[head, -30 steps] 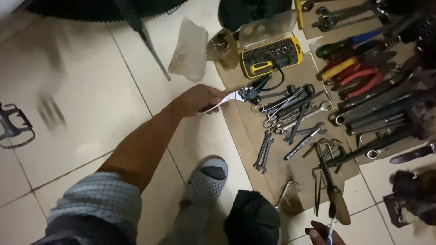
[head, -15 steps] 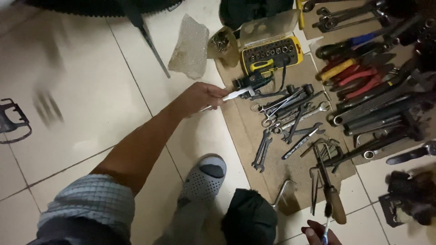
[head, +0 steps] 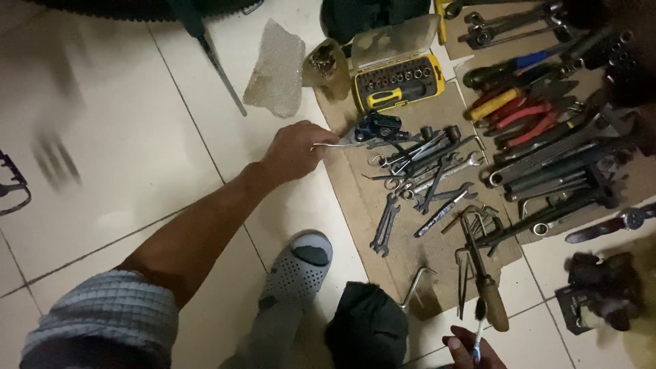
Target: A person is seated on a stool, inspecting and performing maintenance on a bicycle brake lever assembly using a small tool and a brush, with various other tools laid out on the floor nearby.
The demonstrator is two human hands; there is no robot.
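Observation:
My left hand (head: 295,150) reaches out over the tiled floor and grips the end of a slim metal wrench (head: 336,144), whose far end lies at the edge of a brown cardboard sheet (head: 355,198). A pile of spanners (head: 425,174) lies on that cardboard just right of the hand. My right hand (head: 471,345) shows only partly at the bottom edge, its fingers closed on a thin blue-handled tool (head: 477,326).
A yellow bit-set case (head: 398,80) stands open at the top. Pliers with red, yellow and blue handles (head: 519,102) lie at the upper right. A wooden-handled tool (head: 488,297), a grey clog (head: 299,266), a clear plastic bag (head: 277,68) and a bicycle pedal (head: 12,184) are also around.
My left hand has stayed at the cardboard's left edge, still on the wrench. The view has drifted, and my right hand with the blue tool has come further into sight at the bottom.

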